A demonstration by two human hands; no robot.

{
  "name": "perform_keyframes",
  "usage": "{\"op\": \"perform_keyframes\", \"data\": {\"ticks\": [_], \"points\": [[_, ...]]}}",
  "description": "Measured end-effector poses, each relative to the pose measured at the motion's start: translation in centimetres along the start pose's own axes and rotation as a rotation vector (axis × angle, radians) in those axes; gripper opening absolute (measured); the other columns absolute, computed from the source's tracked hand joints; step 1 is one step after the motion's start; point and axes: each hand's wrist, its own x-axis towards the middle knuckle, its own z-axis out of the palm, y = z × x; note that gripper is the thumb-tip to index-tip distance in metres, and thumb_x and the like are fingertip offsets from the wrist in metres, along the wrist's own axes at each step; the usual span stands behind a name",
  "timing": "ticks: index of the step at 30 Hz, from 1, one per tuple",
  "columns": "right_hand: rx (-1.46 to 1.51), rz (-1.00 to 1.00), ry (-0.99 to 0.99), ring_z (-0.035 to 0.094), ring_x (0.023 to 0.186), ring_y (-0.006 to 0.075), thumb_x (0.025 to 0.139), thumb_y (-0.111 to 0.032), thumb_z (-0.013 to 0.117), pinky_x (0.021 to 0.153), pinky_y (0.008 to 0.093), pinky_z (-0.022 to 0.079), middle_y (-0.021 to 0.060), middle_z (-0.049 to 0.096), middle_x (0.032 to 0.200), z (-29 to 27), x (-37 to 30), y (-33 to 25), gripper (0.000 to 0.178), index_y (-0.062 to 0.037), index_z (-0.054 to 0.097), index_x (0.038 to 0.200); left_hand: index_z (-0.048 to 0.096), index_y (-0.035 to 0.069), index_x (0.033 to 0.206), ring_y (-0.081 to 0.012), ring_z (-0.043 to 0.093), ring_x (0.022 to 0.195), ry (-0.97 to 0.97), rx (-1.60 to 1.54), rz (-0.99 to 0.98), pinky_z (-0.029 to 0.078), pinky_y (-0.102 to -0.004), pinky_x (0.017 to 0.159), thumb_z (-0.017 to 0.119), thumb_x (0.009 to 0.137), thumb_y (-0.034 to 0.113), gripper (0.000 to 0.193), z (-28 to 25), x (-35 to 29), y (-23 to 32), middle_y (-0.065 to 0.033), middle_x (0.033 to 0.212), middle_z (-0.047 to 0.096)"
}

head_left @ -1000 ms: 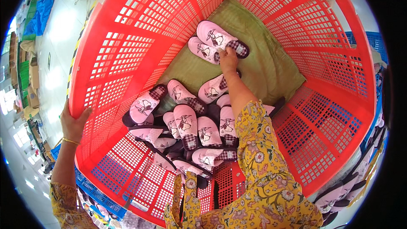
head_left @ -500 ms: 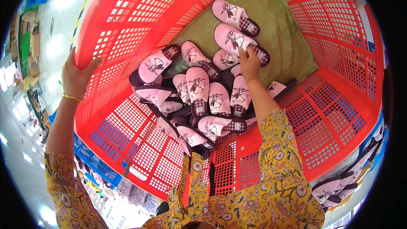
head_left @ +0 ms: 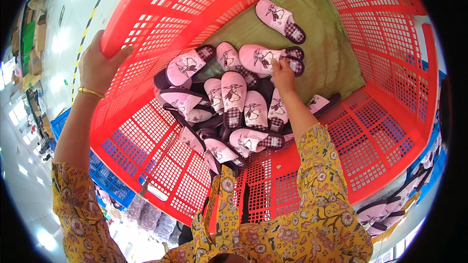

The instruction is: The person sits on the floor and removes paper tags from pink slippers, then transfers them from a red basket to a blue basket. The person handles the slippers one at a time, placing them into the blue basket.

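Observation:
Inside a big red plastic basket (head_left: pixel 151 131) lies a heap of pink slippers with dark checked insoles and a printed cartoon figure. My right hand (head_left: pixel 283 76) is closed on the near edge of a pink slipper (head_left: pixel 257 58) at the far side of the heap. A second dark checked heel shows right beside that slipper's heel. My left hand (head_left: pixel 99 67) grips the basket's left rim, thumb on the inner side. Apart from the heap, a single slipper (head_left: pixel 278 18) rests on the olive-green cloth (head_left: pixel 329 44) covering part of the basket's bottom.
Blue crates (head_left: pixel 109 178) show below the basket's left side. More pink slippers (head_left: pixel 378 214) lie outside it at the lower right. Cardboard boxes (head_left: pixel 36 44) stand far left, beyond a floor with a yellow-black stripe (head_left: pixel 90 22).
My right hand has brought the slipper nearer, onto the far edge of the heap, turning it more sideways. The basket has shifted slightly in view, my left hand still on its rim.

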Motion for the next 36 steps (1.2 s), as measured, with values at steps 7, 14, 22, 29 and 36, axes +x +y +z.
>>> {"op": "perform_keyframes", "data": {"ticks": [7, 14, 22, 29, 36], "points": [[0.139, 0.055, -0.029, 0.064, 0.062, 0.0233, 0.093, -0.035, 0.064, 0.059, 0.0378, 0.047, 0.0105, 0.062, 0.067, 4.6, -1.7, -2.9, 0.037, -0.0014, 0.057, 0.080, 0.061, 0.004, 0.109, -0.0305, 0.070, 0.083, 0.019, 0.073, 0.014, 0.054, -0.0408, 0.076, 0.079, 0.076, 0.040, 0.052, 0.3, 0.1, 0.2, -0.0161, 0.093, 0.072], [-0.272, -0.344, -0.523, 0.066, 0.084, 0.0332, 0.083, -0.036, 0.068, 0.074, 0.0437, 0.050, 0.0159, 0.067, 0.088, 9.1, -4.2, -8.5, 0.030, -0.0059, 0.064, 0.086, 0.062, 0.008, 0.106, -0.0305, 0.069, 0.082, 0.013, 0.090, 0.005, 0.053, -0.0409, 0.075, 0.078, 0.076, 0.047, 0.051, -0.2, -0.2, -0.1, -0.0137, 0.091, 0.072], [-0.501, -0.149, -0.656, 0.065, 0.106, 0.0289, 0.082, -0.029, 0.066, 0.089, 0.0408, 0.051, 0.0083, 0.068, 0.115, 20.3, -0.6, -7.0, 0.043, -0.0141, 0.052, 0.120, 0.062, 0.008, 0.106, -0.0311, 0.069, 0.083, 0.054, 0.099, 0.080, 0.053, -0.0426, 0.076, 0.077, 0.076, 0.048, 0.053, 0.1, 0.3, -0.2, -0.0136, 0.091, 0.072], [-0.125, -0.056, -0.513, 0.064, 0.110, 0.0343, 0.078, -0.034, 0.068, 0.094, 0.0406, 0.049, 0.0195, 0.066, 0.117, 21.6, 0.8, -5.4, 0.074, -0.0101, 0.039, 0.142, 0.062, 0.006, 0.107, -0.0320, 0.069, 0.085, 0.065, 0.119, 0.090, 0.053, -0.0426, 0.076, 0.077, 0.075, 0.049, 0.055, 0.5, 0.1, -1.1, -0.0146, 0.092, 0.072], [-0.423, -0.212, -0.785, 0.066, 0.101, 0.0342, 0.077, -0.033, 0.066, 0.089, 0.0389, 0.050, 0.0219, 0.067, 0.108, 20.6, 3.0, -6.3, 0.045, -0.0065, 0.064, 0.114, 0.061, 0.005, 0.110, -0.0329, 0.069, 0.085, 0.069, 0.113, 0.105, 0.053, -0.0440, 0.077, 0.077, 0.074, 0.050, 0.060, 0.6, 0.2, -0.8, -0.0165, 0.095, 0.072]]}}
